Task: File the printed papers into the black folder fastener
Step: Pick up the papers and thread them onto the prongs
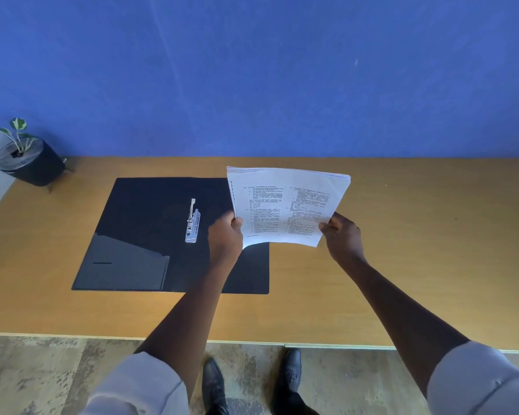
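A black folder [150, 211] lies open and flat on the wooden table. Its silver metal fastener [192, 224] sits near the middle fold, with its lever raised. A stack of printed papers [285, 205] is held up in the air above the folder's right half, tilted toward me. My left hand [225, 238] pinches the stack's lower left corner. My right hand [342, 235] grips its lower right corner. A row of punched holes runs down the stack's left edge.
A small potted plant [27, 160] in a black pot stands at the table's back left corner. A blue wall rises behind the wooden table [417, 250]. The table's front edge runs just above my black shoes [291, 372] on the floor.
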Tool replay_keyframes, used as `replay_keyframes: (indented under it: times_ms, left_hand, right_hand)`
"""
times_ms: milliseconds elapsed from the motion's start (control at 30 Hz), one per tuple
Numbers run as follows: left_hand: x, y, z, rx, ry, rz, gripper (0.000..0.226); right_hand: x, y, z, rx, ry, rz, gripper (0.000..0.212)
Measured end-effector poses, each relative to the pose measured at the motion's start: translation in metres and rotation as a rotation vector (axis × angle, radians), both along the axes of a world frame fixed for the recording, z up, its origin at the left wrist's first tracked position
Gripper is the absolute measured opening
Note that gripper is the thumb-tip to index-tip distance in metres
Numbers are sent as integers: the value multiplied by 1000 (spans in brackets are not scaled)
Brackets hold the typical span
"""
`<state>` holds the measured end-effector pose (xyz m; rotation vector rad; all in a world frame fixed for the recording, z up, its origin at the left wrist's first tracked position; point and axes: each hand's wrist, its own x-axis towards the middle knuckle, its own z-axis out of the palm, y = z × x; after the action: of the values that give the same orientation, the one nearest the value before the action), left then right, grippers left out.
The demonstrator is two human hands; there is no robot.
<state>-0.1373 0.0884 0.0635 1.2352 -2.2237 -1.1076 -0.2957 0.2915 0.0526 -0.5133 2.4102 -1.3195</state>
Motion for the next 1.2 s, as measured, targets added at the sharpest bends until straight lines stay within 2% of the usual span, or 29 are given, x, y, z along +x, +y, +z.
replay_keyframes:
  times_ms: [167,367,567,800,967,1100,1200]
  left_hand:
    - [-1,-6,-7,14,-18,-12,24]
    - [1,-22,-4,-28,-75,-94,35]
    - [19,-48,-13,98,-217,-155,34]
    - [39,-76,-33,250,-310,-102,27]
    - [45,-91,-48,360,-237,-31,19]
    - [52,-97,-57,483,-132,52,32]
    - [61,-99,-65,532,-120,97,30]
  right_hand:
    - [-2,-3,0,-17,13,-33,15]
    - [-6,-12,1,-50,-18,-76,7]
    - [-3,-26,-8,1,-131,9,7]
    - [10,-52,-27,37,-225,58,7]
    - [17,-72,-34,62,-242,18,9]
    - [23,-80,-41,67,-296,-21,10]
    - [26,-83,-46,81,-329,-33,10]
